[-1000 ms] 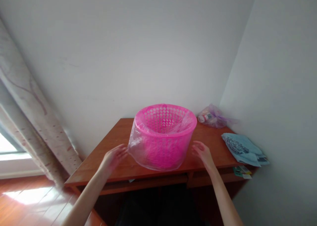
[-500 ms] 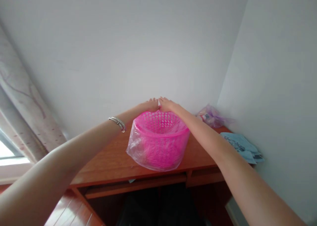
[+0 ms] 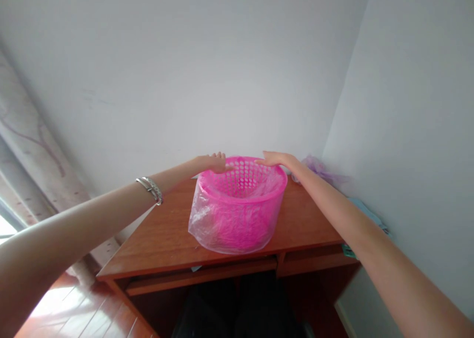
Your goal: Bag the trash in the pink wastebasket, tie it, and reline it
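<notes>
A pink plastic basket (image 3: 240, 229) with a perforated wall stands on the wooden desk. A clear plastic bag (image 3: 202, 224) lies over its rim, hanging loosely outside the front and left and lining part of the inside. At the back left of the rim is my left hand (image 3: 217, 164), thumb stretched out to the right and apart from the fingers. My right hand (image 3: 274, 159) rests at the back right of the rim, its thumb pointing left over the opening. Both hands look open; the outer fingertips are partly hidden behind the rim.
The brown desk (image 3: 166, 229) stands against a white wall, with shelf slots under its top. A purple plastic bag (image 3: 316, 168) sits in the back right corner. Light blue packaging (image 3: 365, 210) is partly behind my right arm. A patterned curtain (image 3: 33, 145) hangs at left.
My hands were together at the middle of the back rim; they have moved apart along it, left and right. The back rim now shows between them, and the basket stays in place.
</notes>
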Demonstrator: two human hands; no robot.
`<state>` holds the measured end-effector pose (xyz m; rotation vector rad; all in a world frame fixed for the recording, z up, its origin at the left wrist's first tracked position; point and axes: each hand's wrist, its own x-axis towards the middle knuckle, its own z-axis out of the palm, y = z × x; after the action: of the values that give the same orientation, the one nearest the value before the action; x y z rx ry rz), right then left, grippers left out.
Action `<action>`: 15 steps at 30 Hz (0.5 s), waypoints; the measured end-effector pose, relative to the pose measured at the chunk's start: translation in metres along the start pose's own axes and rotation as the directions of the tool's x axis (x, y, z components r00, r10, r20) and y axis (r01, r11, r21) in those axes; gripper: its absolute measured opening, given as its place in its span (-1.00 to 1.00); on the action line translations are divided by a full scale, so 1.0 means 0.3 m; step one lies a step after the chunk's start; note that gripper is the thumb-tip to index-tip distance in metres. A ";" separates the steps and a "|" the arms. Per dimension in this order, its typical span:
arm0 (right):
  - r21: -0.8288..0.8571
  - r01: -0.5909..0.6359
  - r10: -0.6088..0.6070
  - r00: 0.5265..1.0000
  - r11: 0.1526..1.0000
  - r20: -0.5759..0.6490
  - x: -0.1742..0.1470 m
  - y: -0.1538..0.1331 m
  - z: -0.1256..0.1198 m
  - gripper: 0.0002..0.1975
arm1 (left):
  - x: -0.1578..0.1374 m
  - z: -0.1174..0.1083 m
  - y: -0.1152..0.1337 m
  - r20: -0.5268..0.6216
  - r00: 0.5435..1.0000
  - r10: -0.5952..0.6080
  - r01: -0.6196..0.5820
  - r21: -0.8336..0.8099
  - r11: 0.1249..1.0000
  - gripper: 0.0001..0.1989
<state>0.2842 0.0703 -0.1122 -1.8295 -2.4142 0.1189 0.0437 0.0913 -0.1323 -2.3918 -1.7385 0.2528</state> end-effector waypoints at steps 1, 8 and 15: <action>0.006 0.021 -0.021 1.000 1.000 -0.002 0.000 -0.012 -0.002 -0.38 | 0.009 -0.010 0.022 -0.031 0.999 0.034 -0.035 -0.001 0.999 -0.09; 0.088 0.149 -0.115 0.944 0.985 -0.310 -0.132 0.052 -0.031 -0.45 | 0.048 -0.091 0.084 -0.184 0.948 0.258 -0.255 0.043 0.966 -0.25; 0.189 0.424 -0.283 0.816 0.886 -0.505 -0.517 0.131 0.139 -0.47 | 0.082 -0.150 0.312 -0.159 0.820 0.550 -0.553 0.030 0.833 -0.25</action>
<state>0.3575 -0.0683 -0.1648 -1.0917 -2.1956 0.0009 0.1484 0.0845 -0.1118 -2.7876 -0.9422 0.1073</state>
